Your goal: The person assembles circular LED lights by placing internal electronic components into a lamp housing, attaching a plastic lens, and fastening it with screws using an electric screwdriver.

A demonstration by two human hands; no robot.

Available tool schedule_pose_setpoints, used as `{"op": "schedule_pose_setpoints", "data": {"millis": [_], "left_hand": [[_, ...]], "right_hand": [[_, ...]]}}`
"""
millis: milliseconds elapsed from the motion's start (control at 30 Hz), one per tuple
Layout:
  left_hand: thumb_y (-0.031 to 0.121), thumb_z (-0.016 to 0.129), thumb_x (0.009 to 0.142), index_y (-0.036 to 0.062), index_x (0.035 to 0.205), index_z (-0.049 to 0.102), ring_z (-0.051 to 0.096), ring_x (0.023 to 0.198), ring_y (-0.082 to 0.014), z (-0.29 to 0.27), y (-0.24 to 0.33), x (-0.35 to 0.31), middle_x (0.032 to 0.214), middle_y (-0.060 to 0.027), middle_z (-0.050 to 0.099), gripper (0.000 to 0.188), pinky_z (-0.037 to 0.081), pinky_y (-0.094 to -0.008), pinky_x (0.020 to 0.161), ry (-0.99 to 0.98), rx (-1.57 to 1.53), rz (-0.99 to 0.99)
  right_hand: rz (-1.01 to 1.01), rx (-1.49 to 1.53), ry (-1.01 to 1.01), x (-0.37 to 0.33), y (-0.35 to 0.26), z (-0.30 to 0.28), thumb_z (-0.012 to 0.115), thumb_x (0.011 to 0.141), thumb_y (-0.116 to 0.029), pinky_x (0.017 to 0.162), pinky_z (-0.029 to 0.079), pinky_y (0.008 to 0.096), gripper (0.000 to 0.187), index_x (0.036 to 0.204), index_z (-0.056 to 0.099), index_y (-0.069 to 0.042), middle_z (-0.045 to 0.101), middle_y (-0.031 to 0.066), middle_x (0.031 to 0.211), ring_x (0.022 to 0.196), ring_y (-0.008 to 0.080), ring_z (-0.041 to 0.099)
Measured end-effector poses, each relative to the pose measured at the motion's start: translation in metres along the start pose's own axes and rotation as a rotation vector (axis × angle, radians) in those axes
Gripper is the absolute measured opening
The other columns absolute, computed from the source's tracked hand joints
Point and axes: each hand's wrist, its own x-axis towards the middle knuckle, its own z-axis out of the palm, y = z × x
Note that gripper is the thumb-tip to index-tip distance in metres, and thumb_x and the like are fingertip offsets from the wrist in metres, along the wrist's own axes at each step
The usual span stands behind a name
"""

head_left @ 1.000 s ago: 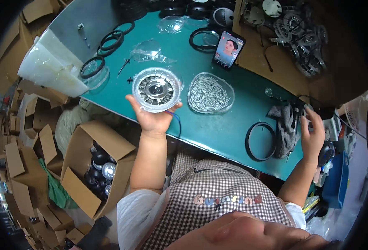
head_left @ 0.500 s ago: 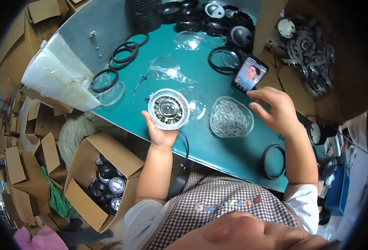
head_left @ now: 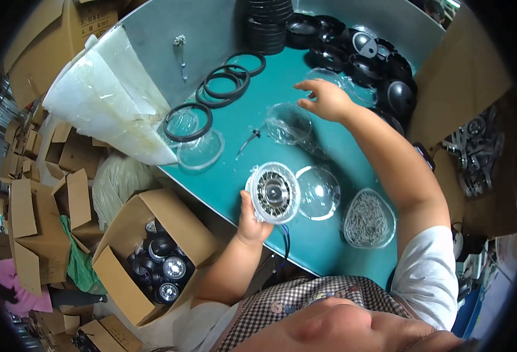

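My left hand (head_left: 252, 222) is closed around the lower left edge of a round lamp (head_left: 274, 192) with a clear plastic rim and a shiny ribbed inside; dark wires hang beneath it. Just right of the lamp, a clear round cover (head_left: 318, 192) lies on the green tabletop. My right hand (head_left: 327, 100) is stretched over the far part of the table, fingers apart and holding nothing. Under and beside its fingers lie clear plastic domes (head_left: 289, 123). Several black rings (head_left: 227, 82) lie in a row to its left.
A clear tub of small metal screws (head_left: 368, 222) sits at the right. Black round housings (head_left: 365, 64) crowd the far corner beside stacked black rings (head_left: 268, 26). A thin pointed tool (head_left: 247, 144) lies mid-table. An open carton of lamps (head_left: 123, 281) stands below the left edge.
My right hand has gone from beside the phone to the far middle of the table. The view has shifted, and my right arm now hides most of the phone. My left hand still holds the lamp.
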Motion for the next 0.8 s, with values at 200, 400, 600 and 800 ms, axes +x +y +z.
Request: {"op": "schedule_pose_setpoints", "data": {"millis": [200, 400, 600, 800], "left_hand": [[0.065, 0.038, 0.099, 0.0023, 0.150, 0.033, 0.054, 0.129, -0.0294, 0.008, 0.005, -0.003, 0.143, -0.0152, 0.051, 0.080, 0.046, -0.0465, 0.107, -0.008, 0.062, -0.005], [0.067, 0.060, 0.089, 0.0020, 0.159, 0.007, 0.041, 0.141, -0.0258, 0.017, 0.017, -0.002, 0.156, -0.0146, 0.035, 0.110, 0.035, -0.0413, 0.116, -0.036, 0.018, -0.109], [0.074, 0.066, 0.079, 0.0030, 0.159, 0.004, 0.037, 0.142, -0.0237, 0.017, 0.026, -0.004, 0.156, -0.0129, 0.032, 0.123, 0.030, -0.0403, 0.117, -0.037, 0.084, -0.232], [0.077, 0.066, 0.076, 0.0005, 0.159, 0.003, 0.033, 0.143, -0.0256, 0.017, 0.026, -0.003, 0.156, -0.0153, 0.031, 0.129, 0.027, -0.0405, 0.118, -0.044, 0.098, -0.304]], "right_hand": [[0.011, -0.177, 0.074, 0.101, 0.005, 0.033, 0.069, 0.088, -0.033, 0.105, 0.047, 0.0422, 0.059, 0.144, 0.051, -0.020, 0.057, 0.0162, 0.134, 0.123, 0.0334, 0.057], [0.107, -0.191, 0.295, 0.187, 0.000, 0.040, 0.070, 0.088, -0.036, 0.106, 0.047, 0.0435, 0.074, 0.153, 0.037, -0.024, 0.053, 0.0188, 0.139, 0.126, 0.0354, 0.055], [0.182, -0.149, 0.261, 0.244, -0.033, 0.024, 0.064, 0.088, -0.030, 0.100, 0.049, 0.0442, 0.074, 0.152, 0.033, -0.010, 0.066, 0.0240, 0.122, 0.114, 0.0380, 0.064], [0.325, -0.260, 0.211, 0.265, -0.028, 0.008, 0.070, 0.085, -0.031, 0.096, 0.052, 0.0447, 0.053, 0.127, 0.057, -0.003, 0.068, 0.0227, 0.116, 0.112, 0.0368, 0.065]]}}
